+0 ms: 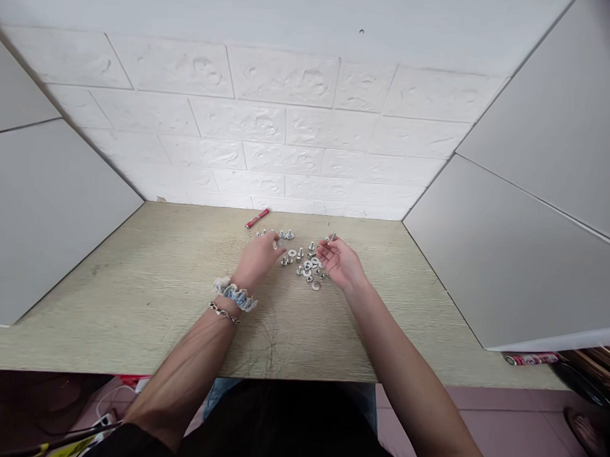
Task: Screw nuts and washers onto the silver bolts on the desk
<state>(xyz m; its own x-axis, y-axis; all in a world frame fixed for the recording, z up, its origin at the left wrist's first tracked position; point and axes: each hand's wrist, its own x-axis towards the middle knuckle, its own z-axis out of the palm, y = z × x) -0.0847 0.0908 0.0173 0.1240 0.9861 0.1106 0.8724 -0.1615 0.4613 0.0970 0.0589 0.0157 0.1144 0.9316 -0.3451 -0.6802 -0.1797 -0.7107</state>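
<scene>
The hands partly hide the bolts and washers, while the bottom edge cuts off both black sleeves.

Blk top, blue jeans; blue/wht scrunchie, silver chain bracelet, L wrist

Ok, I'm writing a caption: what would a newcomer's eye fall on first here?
Probably the scatter of metal bolts and washers on the pale worktop, mostly between the left hand and the right hand, which pinches one bolt. Then the red stick near the white brick-pattern wall, and the blue-and-white scrunchie on the left wrist.
</scene>
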